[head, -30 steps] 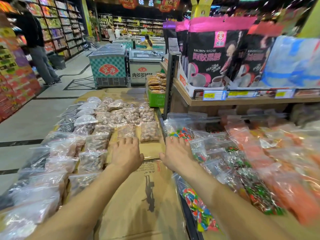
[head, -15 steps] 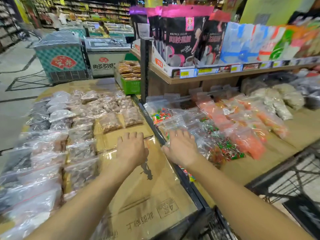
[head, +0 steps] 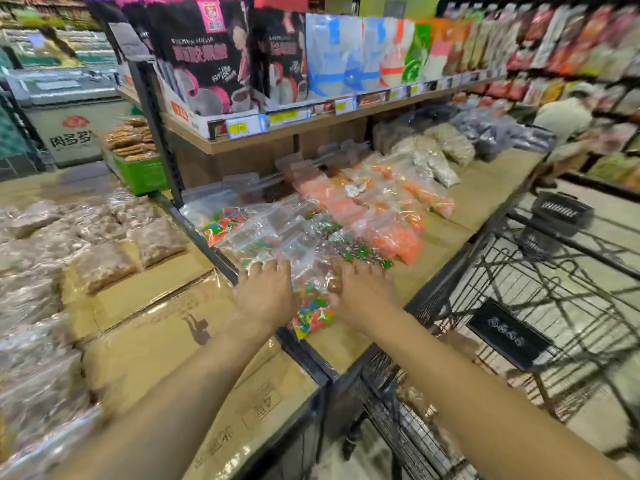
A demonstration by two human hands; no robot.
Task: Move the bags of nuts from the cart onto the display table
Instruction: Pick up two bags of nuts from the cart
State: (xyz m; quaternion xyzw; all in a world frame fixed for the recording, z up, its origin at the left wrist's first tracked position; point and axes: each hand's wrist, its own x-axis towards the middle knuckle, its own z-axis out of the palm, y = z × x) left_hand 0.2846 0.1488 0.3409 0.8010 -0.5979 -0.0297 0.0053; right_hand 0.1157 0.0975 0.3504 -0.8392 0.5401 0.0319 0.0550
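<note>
Far L: nut bags already in rows on display table. Mid: left hand & right hand both flat, fingers straight, resting on candy bags. R: cart shows no nut bags, so prob. nearly done, tho it's blurry.

The low display table is surfaced with flat brown cardboard sheets. A black metal divider rail splits it into two sections.

Left section: clear plastic bags of brown nuts lie flat in rows, leaving bare cardboard beside the rail.

Right section: clear bags of multicoloured candy lie nearest the rail, overlapping. Clear bags with orange contents follow, then bags with pale beige contents and bags with dark contents.

The wooden upper shelf carries upright black-and-pink pouches.
</note>
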